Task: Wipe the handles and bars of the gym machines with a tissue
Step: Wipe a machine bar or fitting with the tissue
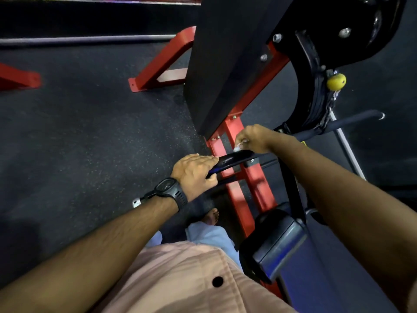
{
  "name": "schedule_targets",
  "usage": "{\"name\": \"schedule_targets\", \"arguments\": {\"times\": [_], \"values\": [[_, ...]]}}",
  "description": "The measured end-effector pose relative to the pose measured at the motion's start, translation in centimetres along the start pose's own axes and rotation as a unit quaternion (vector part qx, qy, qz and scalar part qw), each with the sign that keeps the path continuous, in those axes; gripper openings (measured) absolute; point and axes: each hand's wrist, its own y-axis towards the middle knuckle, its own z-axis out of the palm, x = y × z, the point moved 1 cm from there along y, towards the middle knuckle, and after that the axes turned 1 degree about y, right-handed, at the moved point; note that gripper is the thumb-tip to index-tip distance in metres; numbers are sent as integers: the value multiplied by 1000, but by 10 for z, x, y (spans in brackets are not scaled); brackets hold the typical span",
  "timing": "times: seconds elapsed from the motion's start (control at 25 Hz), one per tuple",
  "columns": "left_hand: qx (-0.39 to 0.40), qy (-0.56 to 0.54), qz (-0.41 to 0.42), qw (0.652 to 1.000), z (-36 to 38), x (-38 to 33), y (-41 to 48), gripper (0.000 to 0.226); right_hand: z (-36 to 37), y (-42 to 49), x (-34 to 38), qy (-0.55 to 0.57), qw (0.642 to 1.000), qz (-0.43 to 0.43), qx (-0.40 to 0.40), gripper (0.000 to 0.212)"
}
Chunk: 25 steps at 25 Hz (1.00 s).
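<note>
Right grip (252,139) pinching tissue (238,147), atop handle (233,157).

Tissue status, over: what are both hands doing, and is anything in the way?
Left hand grips the black handle at its near end. Right hand pinches the tissue against the far end. Handle bare between them; red frame close behind.

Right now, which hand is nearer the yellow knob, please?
Right. The right hand, pinching the tissue, sits below-left of the yellow knob; the left hand grips the handle farther away.
</note>
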Motion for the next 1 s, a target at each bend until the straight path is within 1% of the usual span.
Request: {"name": "schedule_targets", "arguments": {"times": [0.04, 0.08, 0.12, 0.16, 0.2, 0.28, 0.32, 0.36, 0.4, 0.44, 0.48, 0.52, 0.56, 0.6, 0.68, 0.72, 0.76, 0.8, 0.84, 0.88, 0.92, 0.96, 1.0], "values": [[0, -2, -6, 1000, 0, -1, 0, 39, 4, -2, 0, 1, 1000, 3, -26, 19], [6, -3, -10, 1000, 0, -1, 1, 34, 10, -4, 4, -2, 999, -18, -49, 19], [10, -2, -11, 1000, 0, -2, 2, 30, 16, -7, 9, -3, 998, -38, -47, 19], [15, 0, -9, 1000, -1, -3, 3, 28, 19, -8, 9, -3, 999, -34, -39, 18], [17, 3, -5, 1000, -2, -3, 4, 28, 18, -9, 1, -10, 999, -11, -40, 19], [8, 13, 9, 1000, -3, -4, 4, 29, 14, -16, -25, -50, 996, 38, -67, 28], [3, 18, 17, 1000, -2, -5, 3, 31, 18, -23, -32, -73, 991, 53, -94, 26], [5, 23, 23, 999, -1, -6, 2, 36, 27, -29, -32, -70, 988, 68, -123, 22], [11, 28, 26, 999, 0, -7, 2, 39, 42, -35, -22, -42, 984, 71, -161, 22], [15, 31, 29, 999, 1, -7, 2, 42, 54, -40, -7, 7, 972, 78, -221, 25], [16, 32, 33, 999, 2, -6, 1, 43, 63, -45, 7, 68, 946, 93, -304, 27], [10, 30, 37, 999, 3, -5, 2, 45, 71, -49, 16, 126, 905, 117, -390, 27], [7, 29, 45, 999, 3, -6, 4, 44, 79, -54, 21, 176, 857, 158, -458, 26], [7, 33, 54, 998, 4, -5, 5, 42, 90, -58, 29, 219, 812, 202, -502, 24], [8, 42, 64, 997, 3, -5, 6, 41, 115, -56, 55, 296, 747, 251, -540, 18], [17, 45, 79, 996, 5, -6, 8, 43, 128, -52, 70, 354, 705, 274, -551, 15], [23, 48, 93, 994, 7, -6, 10, 44, 137, -48, 84, 431, 642, 302, -558, 14], [27, 50, 103, 993, 8, -5, 9, 45, 142, -41, 93, 525, 559, 326, -553, 12], [30, 53, 108, 992, 8, -3, 9, 45, 142, -33, 97, 612, 464, 333, -547, 9], [37, 57, 110, 992, 8, -2, 7, 47, 139, -28, 95, 661, 383, 333, -553, 6], [44, 64, 112, 991, 7, -2, 7, 49, 137, -24, 90, 678, 329, 337, -564, 4], [50, 71, 113, 990, 7, -2, 8, 51, 136, -21, 88, 683, 301, 343, -570, 6], [56, 72, 113, 989, 7, -2, 8, 51, 137, -20, 90, 694, 284, 340, -568, 10]]}}
